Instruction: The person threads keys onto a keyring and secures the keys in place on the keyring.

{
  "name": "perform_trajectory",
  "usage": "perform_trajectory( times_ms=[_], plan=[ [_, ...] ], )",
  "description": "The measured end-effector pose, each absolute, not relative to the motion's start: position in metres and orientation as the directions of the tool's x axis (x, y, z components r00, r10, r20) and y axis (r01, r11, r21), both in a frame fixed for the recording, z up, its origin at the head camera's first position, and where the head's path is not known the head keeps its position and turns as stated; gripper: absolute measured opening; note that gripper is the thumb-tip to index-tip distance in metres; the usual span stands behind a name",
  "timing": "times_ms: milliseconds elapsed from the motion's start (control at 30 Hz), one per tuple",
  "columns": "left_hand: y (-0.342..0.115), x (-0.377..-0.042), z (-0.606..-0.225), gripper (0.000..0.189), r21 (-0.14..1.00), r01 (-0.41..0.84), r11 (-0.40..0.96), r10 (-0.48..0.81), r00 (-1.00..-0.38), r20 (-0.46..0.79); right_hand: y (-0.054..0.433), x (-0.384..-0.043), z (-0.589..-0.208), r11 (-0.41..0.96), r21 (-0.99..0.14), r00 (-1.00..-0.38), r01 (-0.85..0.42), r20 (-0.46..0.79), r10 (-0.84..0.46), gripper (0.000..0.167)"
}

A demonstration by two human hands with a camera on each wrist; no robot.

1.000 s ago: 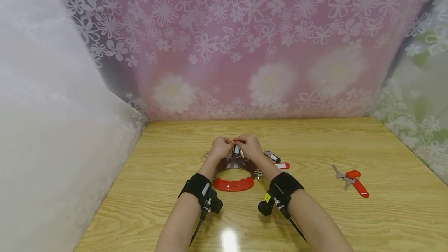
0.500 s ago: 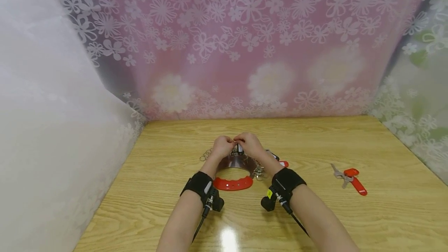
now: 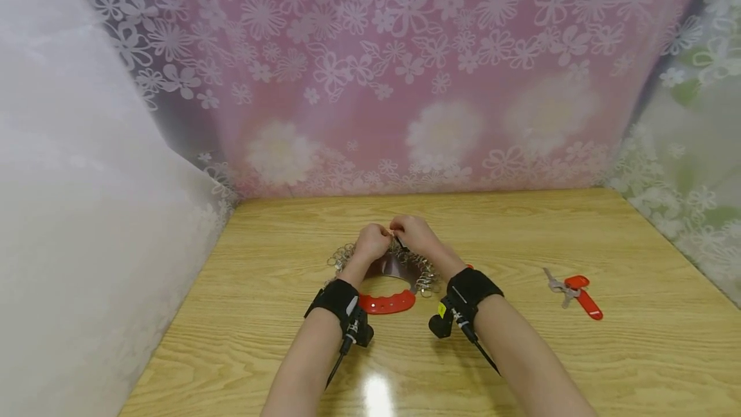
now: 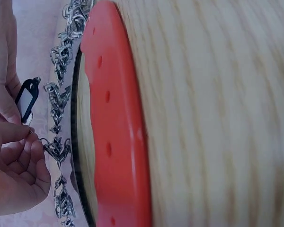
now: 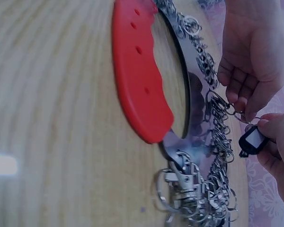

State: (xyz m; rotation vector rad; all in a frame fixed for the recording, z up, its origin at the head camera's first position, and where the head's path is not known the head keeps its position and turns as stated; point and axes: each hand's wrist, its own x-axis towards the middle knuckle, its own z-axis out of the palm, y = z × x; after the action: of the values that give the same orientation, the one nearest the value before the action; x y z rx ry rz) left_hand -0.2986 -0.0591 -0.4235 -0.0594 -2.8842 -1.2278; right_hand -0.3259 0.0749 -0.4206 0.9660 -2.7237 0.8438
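A carrying ring with a red grip [image 3: 388,303] and a dark metal band [image 3: 390,267] lies in front of me. Metal clips and split rings [image 5: 187,187] hang all along its far side. Over that side my hands meet. My left hand [image 3: 372,242] pinches a thin metal ring [image 5: 239,115] between thumb and fingertips. With thumb and fingers, my right hand [image 3: 418,237] holds a black key tag [image 5: 254,140] with a white label, close beside that ring. In the left wrist view the key tag [image 4: 27,100] shows above the left fingertips.
To the right on the wooden table [image 3: 492,340] lie keys [image 3: 558,286] with red key tags [image 3: 589,305]. A bit of another red tag [image 3: 470,267] peeks out behind the right forearm. Floral sheets [image 3: 347,82] surround the table at the back and sides.
Both hands have shifted slightly right over the clips, still together. The black tag has tilted. The key tags beside the right forearm are now mostly hidden behind it.
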Motion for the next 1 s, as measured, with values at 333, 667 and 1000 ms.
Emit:
perform_trajectory(
  times_ms=[333, 667, 1000],
  plan=[
    [-0.057, -0.306, -0.430, 0.038, 0.701, 0.055, 0.711, 0.048, -0.998, 0.029, 0.072, -0.330, -0.420, 0.691, -0.397, -0.796, -0.604, 0.259, -0.547, 0.014],
    [-0.081, -0.315, -0.431, 0.028, 0.674, -0.028, 0.738, -0.051, -0.999, 0.014, 0.072, -0.330, -0.427, 0.741, -0.415, -0.848, -0.528, 0.203, -0.490, 0.019],
    [-0.116, -0.293, -0.416, 0.021, 0.399, -0.112, 0.910, -0.117, -0.993, -0.013, 0.071, -0.331, -0.438, 0.766, -0.438, -0.881, -0.471, 0.189, -0.434, 0.018]
  ],
)
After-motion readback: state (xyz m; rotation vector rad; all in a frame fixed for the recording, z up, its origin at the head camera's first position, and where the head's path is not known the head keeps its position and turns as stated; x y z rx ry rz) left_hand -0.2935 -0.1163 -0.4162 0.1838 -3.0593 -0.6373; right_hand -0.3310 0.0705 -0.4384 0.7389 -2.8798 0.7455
